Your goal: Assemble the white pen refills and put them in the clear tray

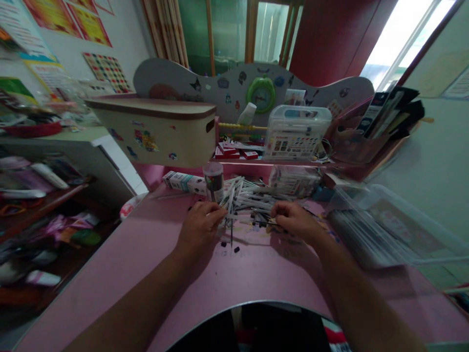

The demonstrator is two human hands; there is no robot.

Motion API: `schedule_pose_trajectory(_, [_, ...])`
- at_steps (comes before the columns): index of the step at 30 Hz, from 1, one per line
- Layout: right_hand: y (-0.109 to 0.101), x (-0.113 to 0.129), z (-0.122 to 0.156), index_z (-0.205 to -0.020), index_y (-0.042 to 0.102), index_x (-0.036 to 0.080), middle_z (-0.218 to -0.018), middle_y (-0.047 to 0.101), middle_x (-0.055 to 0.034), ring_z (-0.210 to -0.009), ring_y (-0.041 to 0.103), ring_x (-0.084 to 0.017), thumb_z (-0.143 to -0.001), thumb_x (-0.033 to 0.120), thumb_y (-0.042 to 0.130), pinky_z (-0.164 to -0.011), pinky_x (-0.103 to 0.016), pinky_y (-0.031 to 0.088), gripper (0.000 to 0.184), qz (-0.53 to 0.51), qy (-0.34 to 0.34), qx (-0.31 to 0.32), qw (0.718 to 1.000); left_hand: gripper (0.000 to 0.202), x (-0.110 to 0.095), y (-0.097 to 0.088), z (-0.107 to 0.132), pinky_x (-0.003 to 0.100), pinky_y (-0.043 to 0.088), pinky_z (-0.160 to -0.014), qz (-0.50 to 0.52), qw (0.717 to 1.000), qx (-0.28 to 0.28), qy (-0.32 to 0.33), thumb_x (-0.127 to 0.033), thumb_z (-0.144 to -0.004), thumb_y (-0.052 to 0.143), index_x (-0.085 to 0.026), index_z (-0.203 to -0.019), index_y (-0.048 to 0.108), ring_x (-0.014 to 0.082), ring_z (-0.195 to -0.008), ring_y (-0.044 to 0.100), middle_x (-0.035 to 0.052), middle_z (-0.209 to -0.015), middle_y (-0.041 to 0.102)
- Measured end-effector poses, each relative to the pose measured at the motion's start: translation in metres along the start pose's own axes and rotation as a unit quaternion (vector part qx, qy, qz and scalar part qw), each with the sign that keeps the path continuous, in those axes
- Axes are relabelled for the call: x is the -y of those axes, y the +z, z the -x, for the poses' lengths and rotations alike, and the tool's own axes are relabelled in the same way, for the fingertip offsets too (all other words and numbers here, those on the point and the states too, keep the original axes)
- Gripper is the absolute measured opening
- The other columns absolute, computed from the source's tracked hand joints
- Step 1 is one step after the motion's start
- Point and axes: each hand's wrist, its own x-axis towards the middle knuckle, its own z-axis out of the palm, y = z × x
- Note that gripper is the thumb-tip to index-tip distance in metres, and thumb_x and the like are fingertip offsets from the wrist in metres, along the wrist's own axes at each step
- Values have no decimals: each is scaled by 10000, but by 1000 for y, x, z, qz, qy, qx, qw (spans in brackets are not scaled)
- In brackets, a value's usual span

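Observation:
A loose pile of thin white pen-like sticks [252, 198] lies on the pink desk [212, 298]. At its left front edge, my left hand [201, 227] is closed, thumb and forefinger pinching a white pen-like stick [236, 216]. Across from it, my right hand [295, 220] has its fingers pinched around a thin dark pen-like piece [269, 224]. Between the hands, a narrow dark stick [231, 232] points toward me. Two small black caps [236, 249] lie just in front of it. A clear cylindrical tub [213, 182] with a dark label stands behind my left hand.
A long printed box [185, 182] lies left of the tub. At right sits a clear plastic bin [399, 230] with greyish contents. The shelf above bears a cream storage bin [157, 132], a clear carrying case [296, 134] and a green clock [261, 94].

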Motion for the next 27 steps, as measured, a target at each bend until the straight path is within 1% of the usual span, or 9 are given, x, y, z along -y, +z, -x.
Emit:
schedule_pose_trajectory(3, [-3, 3, -1, -662, 588, 188, -569, 547, 20, -534, 470, -120, -660, 132, 517, -535, -242, 306, 90, 135, -46, -70, 987, 290, -1, -1, 0, 390, 463, -776, -56, 998, 23, 24, -77, -870, 601, -216, -1062, 769, 268, -904, 545, 97, -961, 694])
schedule_pose_trajectory(6, [3, 1, -1, -691, 601, 187, -567, 551, 20, -553, 478, -128, -691, 141, 544, -565, -257, 305, 73, 160, -75, -137, 975, 268, -6, -2, 0, 394, 446, -754, -68, 996, 34, 41, -73, -870, 607, -216, -1025, 772, 269, -877, 529, 99, -942, 691])
schedule_pose_trajectory(11, [30, 2, 4, -871, 636, 201, -691, 574, 19, -572, 472, -120, -777, 319, 613, -548, -243, 354, 152, -136, -105, -120, 978, 246, -20, 1, 3, 384, 457, -764, 48, 997, 48, 47, -100, -892, 599, -179, -1067, 753, 247, -878, 537, 99, -962, 698])
schedule_pose_trajectory(14, [38, 7, 6, -948, 627, 214, -790, 597, -4, -548, 463, -108, -835, 534, 580, -500, -239, 358, 343, -346, -98, -97, 928, 229, -26, 0, 3, 378, 478, -799, 137, 989, 50, 7, -134, -914, 580, -171, -1059, 753, 235, -912, 566, 94, -987, 708])
schedule_pose_trajectory(17, [36, 8, 5, -919, 615, 214, -792, 589, -22, -557, 477, -118, -842, 668, 521, -500, -252, 379, 470, -407, -85, -104, 904, 244, -26, -2, 1, 377, 487, -849, 201, 976, 46, -72, -165, -940, 537, -203, -1040, 757, 227, -955, 599, 70, -991, 711])
schedule_pose_trajectory(19, [37, 7, 8, -876, 595, 220, -745, 559, -6, -551, 463, -121, -862, 628, 535, -505, -253, 375, 413, -338, -70, -95, 934, 231, -25, -3, -1, 376, 487, -890, 242, 961, 32, -127, -198, -939, 542, -218, -1029, 753, 222, -991, 617, 57, -1014, 709])
schedule_pose_trajectory(22, [48, 8, 17, -821, 581, 221, -721, 536, 8, -628, 492, -142, -873, 389, 614, -576, -265, 387, 179, -152, -91, -36, 983, 215, -24, -3, -3, 370, 497, -898, 308, 931, 1, -197, -238, -920, 563, -210, -1045, 736, 217, -993, 638, 57, -1043, 706])
schedule_pose_trajectory(24, [59, 11, 23, -774, 600, 203, -767, 560, -5, -749, 520, -163, -811, 206, 656, -680, -290, 402, 67, -44, -144, 2, 989, 214, -24, -3, -4, 370, 509, -884, 335, 915, -15, -223, -260, -909, 576, -197, -1047, 726, 217, -965, 650, 63, -1029, 709])
schedule_pose_trajectory(27, [74, 15, 28, -781, 635, 182, -881, 590, -27, -894, 520, -179, -765, 72, 655, -787, -310, 390, 113, 103, -230, 38, 967, 221, -25, -4, -4, 371, 517, -880, 338, 913, -14, -226, -268, -910, 574, -194, -1059, 720, 215, -944, 664, 65, -1017, 720])
